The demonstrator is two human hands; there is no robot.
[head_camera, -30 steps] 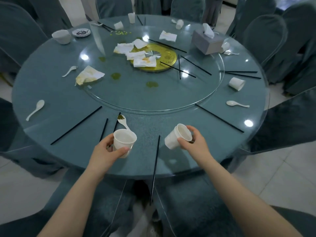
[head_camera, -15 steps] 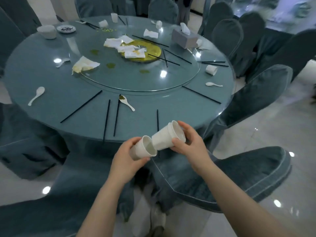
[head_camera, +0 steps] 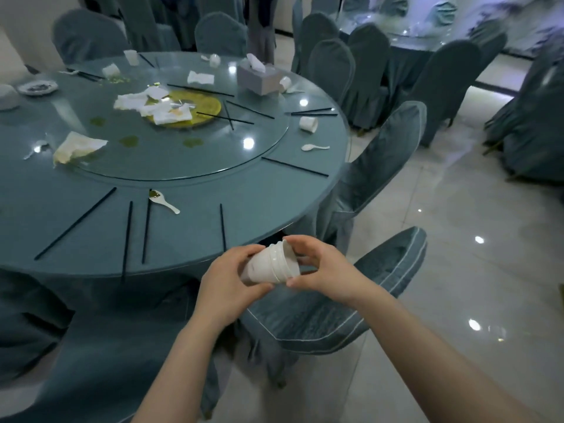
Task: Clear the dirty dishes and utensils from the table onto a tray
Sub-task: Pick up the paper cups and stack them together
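Note:
Two white cups, nested one inside the other (head_camera: 270, 267), lie tilted between my hands, off the table's near edge and above a chair seat. My left hand (head_camera: 227, 279) grips the stack's base end, and my right hand (head_camera: 323, 271) pinches its rim end. On the round blue table (head_camera: 274, 193) remain a soiled white spoon (head_camera: 163, 201), several black chopsticks (head_camera: 222, 228), another spoon (head_camera: 314, 147), a tipped cup (head_camera: 309, 123), a small dish (head_camera: 37, 87) and crumpled napkins (head_camera: 77, 146). No tray is in view.
A glass turntable (head_camera: 232, 160) with a yellow centre and stains covers the table's middle. A grey tissue box (head_camera: 259, 77) stands at the far side. Covered chairs (head_camera: 323, 312) crowd the table's right edge. Shiny tiled floor (head_camera: 457, 239) spreads to the right, with another table beyond.
Both cups were lifted off the table and brought together. The right-hand cup has slid into the left-hand one. The view has swung right and back from the table.

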